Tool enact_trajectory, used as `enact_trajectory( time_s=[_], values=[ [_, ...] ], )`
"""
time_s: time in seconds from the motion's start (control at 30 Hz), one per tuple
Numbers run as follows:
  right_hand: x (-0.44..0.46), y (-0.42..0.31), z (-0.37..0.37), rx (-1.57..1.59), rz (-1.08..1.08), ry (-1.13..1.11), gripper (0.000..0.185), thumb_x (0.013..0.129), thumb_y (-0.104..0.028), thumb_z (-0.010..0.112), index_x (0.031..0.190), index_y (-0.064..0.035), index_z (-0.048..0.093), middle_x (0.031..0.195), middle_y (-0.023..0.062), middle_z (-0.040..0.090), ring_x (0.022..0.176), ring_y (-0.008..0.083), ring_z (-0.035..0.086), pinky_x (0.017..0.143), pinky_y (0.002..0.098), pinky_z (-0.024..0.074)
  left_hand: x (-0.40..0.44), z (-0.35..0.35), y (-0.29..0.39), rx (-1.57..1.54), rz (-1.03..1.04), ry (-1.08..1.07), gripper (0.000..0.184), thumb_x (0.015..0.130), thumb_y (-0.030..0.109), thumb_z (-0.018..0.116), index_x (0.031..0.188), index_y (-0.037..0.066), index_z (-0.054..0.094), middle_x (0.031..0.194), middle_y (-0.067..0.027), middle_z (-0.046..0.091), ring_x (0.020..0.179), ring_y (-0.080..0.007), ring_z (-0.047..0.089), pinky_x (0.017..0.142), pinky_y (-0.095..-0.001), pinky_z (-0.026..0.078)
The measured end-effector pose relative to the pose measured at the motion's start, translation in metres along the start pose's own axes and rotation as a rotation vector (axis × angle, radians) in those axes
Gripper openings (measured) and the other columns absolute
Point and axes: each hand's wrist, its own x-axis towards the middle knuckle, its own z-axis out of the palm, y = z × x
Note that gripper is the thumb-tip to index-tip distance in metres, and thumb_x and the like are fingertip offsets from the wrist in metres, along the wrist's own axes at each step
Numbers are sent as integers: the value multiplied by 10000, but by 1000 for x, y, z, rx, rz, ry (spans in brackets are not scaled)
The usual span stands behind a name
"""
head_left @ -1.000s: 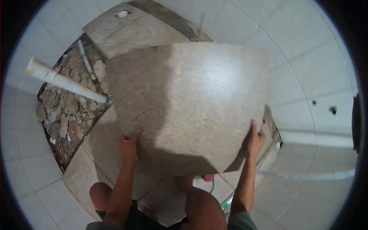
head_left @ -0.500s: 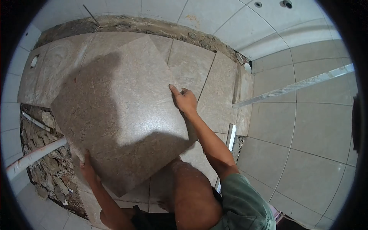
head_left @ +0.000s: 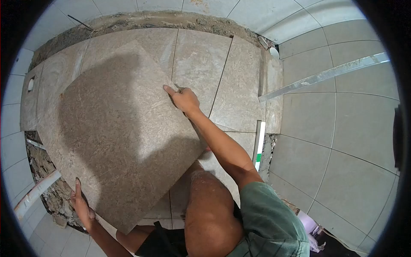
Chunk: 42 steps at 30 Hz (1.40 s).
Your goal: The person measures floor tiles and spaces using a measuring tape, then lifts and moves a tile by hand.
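A large brownish-grey floor tile (head_left: 128, 115) is held up between my two hands, above the laid floor tiles (head_left: 197, 55). My right hand (head_left: 184, 98) grips its right edge, the thumb on the face and the fingers curled at the edge and partly behind. At the lower left edge, my left hand (head_left: 81, 203) has its thumb up along the tile; its other fingers are mostly hidden behind it. The near corner of the tile hangs just in front of my bent knee (head_left: 209, 210).
A metal straightedge (head_left: 325, 77) slants from the floor to the right wall. A level-like bar (head_left: 260, 145) lies right of my arm. At left, a pipe (head_left: 36, 195) crosses bare rubble (head_left: 64, 201). A rough mortar gap (head_left: 171, 19) runs along the back wall.
The tile and both my hands have moved left in view, and the tile has turned slightly. The camera view has shifted too. Both hands keep their hold.
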Motion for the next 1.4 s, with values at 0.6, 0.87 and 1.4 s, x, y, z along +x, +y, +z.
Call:
enact_trajectory(
  time_s=[0.6, 0.87, 1.4],
  values=[
    [4, 17, 10, -71, -51, 104, 786, 838, -710, 637, 940, 62, 746, 945, 289, 730, 998, 418, 706, 900, 469, 519, 22, 41, -86, -46, -155, 157, 687, 914, 473, 735, 1271, -96, 595, 1362, -208, 573, 1323, -299, 480, 1137, -450, 334],
    [11, 8, 13, -208, -107, 116, 740, 839, -707, 638, 937, 17, 752, 956, 237, 745, 971, 424, 702, 898, 478, 512, -7, 61, -104, -110, -292, 96, 805, 963, 534, 635, 1360, -157, 523, 1366, -263, 577, 1247, -359, 568, 1103, -432, 390],
    [14, -64, 62, -502, -428, 14, 677, 827, -659, 706, 772, 15, 721, 726, 175, 698, 779, 341, 693, 796, 444, 512, -89, 74, -187, -276, -586, 439, 845, 999, 585, 547, 1280, -212, 560, 1287, -288, 615, 1163, -344, 606, 1050, -396, 432]
  ],
)
